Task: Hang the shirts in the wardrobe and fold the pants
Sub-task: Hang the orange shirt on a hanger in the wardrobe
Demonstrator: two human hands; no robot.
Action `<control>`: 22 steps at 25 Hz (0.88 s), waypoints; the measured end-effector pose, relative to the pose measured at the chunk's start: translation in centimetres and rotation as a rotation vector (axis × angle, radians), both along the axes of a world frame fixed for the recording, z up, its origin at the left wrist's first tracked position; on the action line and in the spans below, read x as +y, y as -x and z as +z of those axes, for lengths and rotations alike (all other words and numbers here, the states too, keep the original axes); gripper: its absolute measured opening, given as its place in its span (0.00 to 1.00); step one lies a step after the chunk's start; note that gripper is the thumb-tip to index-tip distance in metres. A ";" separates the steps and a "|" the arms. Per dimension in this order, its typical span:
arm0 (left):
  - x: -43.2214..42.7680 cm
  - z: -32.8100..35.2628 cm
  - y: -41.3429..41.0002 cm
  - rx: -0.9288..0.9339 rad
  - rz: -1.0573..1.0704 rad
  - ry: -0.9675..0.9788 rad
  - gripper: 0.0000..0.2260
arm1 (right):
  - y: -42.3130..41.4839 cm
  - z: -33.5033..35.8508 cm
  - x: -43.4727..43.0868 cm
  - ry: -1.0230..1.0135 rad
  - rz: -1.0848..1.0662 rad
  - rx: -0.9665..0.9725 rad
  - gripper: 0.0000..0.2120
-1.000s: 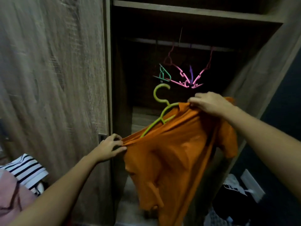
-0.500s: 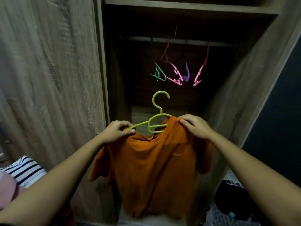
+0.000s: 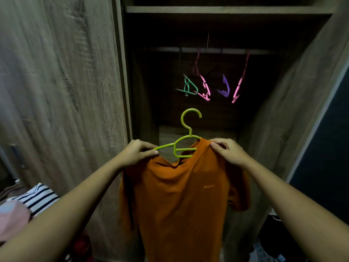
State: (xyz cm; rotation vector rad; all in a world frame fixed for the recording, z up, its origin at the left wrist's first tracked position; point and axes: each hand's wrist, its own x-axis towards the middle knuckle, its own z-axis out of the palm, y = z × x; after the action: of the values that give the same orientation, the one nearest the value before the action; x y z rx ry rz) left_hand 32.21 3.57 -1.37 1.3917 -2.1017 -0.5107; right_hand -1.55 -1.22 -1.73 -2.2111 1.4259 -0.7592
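Orange short-sleeve shirt point(image 3: 179, 201) w/ small chest logo is hanging off a lime hanger point(image 3: 186, 149) in front of the open wardrobe point(image 3: 273, 129), L hand point(image 3: 136, 153) fingers pinching hanger arm + collar edge, R hand point(image 3: 228, 152) fingers gripping the other shoulder.

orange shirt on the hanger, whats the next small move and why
Probably pull the left shoulder of the orange shirt over the bare left arm of the green hanger with the left hand. The right hand holds the other shoulder on the hanger, but that arm is uncovered, so hooking onto the rail seems premature.
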 end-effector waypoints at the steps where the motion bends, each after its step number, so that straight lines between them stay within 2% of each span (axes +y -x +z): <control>1: 0.0 -0.2 0.4 0.028 0.016 0.027 0.16 | -0.2 0.0 -0.1 -0.031 0.007 -0.018 0.18; 4: 0.3 -0.4 0.7 0.134 0.030 0.065 0.15 | -1.3 0.0 -0.1 -0.092 0.072 -0.037 0.18; 8: 0.5 -0.6 0.1 0.200 0.032 -0.090 0.11 | -2.1 -0.8 0.4 -0.171 0.020 -0.203 0.15; 10: 0.9 -1.3 -0.4 0.307 0.026 -0.177 0.08 | -2.5 -0.8 0.6 -0.145 -0.021 -0.233 0.13; 12: 1.2 -2.0 -0.7 0.446 0.109 -0.197 0.08 | -2.9 -0.7 0.6 -0.107 -0.040 -0.267 0.12; 14: 0.9 -2.2 -0.3 0.367 0.263 -0.011 0.09 | -3.6 -0.2 0.7 -0.052 -0.013 -0.247 0.13; 16: 0.1 -1.7 1.0 0.194 0.267 0.179 0.10 | -4.6 0.2 0.8 -0.001 0.037 -0.199 0.11; 18: -0.4 -0.8 2.9 0.096 0.213 0.254 0.10 | -5.7 0.6 0.8 0.053 0.078 -0.137 0.10; 22: -1.0 0.2 4.1 0.020 0.334 0.290 0.12 | -6.1 1.1 0.3 0.075 0.039 -0.159 0.12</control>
State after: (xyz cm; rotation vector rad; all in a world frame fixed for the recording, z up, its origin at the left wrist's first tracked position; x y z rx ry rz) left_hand 28.07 2.54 -1.16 1.5114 -1.7900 -0.0813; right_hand 4.55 -0.88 -0.68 -2.1730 1.2940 -0.9661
